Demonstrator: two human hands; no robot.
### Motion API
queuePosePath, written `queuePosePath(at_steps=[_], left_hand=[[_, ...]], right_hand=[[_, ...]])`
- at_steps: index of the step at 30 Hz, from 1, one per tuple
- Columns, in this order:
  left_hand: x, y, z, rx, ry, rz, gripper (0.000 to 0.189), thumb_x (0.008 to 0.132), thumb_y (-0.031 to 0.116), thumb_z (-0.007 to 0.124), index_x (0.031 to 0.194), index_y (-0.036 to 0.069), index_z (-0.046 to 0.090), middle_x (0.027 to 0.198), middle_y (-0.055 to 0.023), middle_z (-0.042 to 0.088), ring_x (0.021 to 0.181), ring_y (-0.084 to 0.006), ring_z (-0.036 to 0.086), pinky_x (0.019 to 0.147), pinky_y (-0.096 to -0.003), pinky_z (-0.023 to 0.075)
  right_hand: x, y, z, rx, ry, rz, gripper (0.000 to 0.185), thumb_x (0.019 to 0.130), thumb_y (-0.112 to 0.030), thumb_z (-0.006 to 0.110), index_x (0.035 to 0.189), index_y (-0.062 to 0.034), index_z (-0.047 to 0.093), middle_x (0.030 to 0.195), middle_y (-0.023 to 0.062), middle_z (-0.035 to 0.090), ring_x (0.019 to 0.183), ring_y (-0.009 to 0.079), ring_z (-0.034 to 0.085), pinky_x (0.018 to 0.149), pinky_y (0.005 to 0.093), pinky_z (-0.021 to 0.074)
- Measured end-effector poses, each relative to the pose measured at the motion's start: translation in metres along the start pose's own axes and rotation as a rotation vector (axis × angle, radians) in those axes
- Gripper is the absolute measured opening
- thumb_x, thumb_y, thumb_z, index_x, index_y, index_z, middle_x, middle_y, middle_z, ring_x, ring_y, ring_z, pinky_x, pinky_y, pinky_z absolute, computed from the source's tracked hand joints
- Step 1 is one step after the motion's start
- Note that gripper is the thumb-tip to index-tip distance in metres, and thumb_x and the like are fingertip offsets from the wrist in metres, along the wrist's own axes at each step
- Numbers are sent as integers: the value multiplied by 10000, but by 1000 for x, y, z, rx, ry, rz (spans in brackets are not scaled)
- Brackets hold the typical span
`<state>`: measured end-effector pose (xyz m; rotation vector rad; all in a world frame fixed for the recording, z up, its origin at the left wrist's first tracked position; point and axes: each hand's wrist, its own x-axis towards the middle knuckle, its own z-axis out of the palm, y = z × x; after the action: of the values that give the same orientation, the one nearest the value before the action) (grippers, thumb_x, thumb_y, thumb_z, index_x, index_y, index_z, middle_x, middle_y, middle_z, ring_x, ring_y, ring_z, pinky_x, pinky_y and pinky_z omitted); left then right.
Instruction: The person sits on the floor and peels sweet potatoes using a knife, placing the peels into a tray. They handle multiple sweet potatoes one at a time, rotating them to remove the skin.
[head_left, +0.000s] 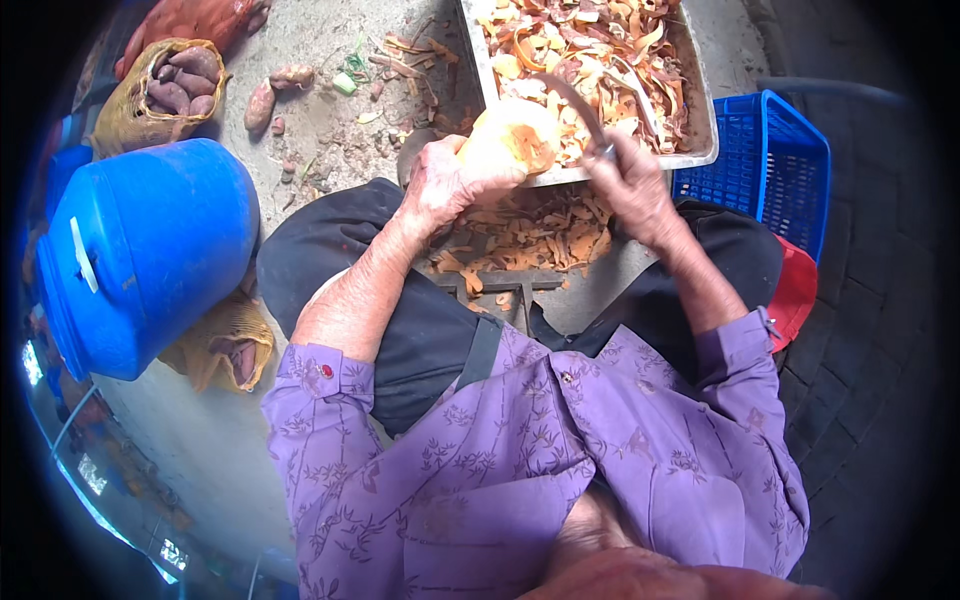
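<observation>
A large peeled sweet potato (510, 135), its pale orange flesh partly washed out by glare, is gripped from below and the left side by my left hand (450, 180). My right hand (634, 180) is closed around the handle of a curved, sickle-like knife (574, 105). The dark blade arcs up and to the left, just right of the sweet potato and apart from it in the picture. Beyond both hands stands a pale tub (697, 135) heaped with orange and reddish peelings (600, 67).
More peelings (532, 232) cover the floor between my knees. To the left lie a blue plastic barrel (157, 247), a yellow mesh sack of sweet potatoes (142, 97), a second sack (240, 352) and loose sweet potatoes (259, 107). A blue plastic crate (795, 172) stands at the right.
</observation>
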<state>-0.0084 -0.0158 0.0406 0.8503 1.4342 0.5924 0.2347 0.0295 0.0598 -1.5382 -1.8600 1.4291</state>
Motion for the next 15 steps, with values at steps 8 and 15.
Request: queuePosePath(at_steps=[8,15], left_hand=[[9,-16,5,13,43,101,631,647,325,827,1090,-45,573,875,-62,637,733,-106,595,632,-242,485],[7,-14,5,34,51,99,645,640,332,833,1098,-40,573,880,-60,633,728,-89,588,607,-229,480]], right_hand=[[-17,12,49,-127,71,-184,213,857,-99,591,1021,-10,488,708,181,584,661,350,611,607,405,477],[-12,15,56,-178,12,-149,293,875,-94,519,1140,-2,437,772,231,570,738,394,582,670,446,457]])
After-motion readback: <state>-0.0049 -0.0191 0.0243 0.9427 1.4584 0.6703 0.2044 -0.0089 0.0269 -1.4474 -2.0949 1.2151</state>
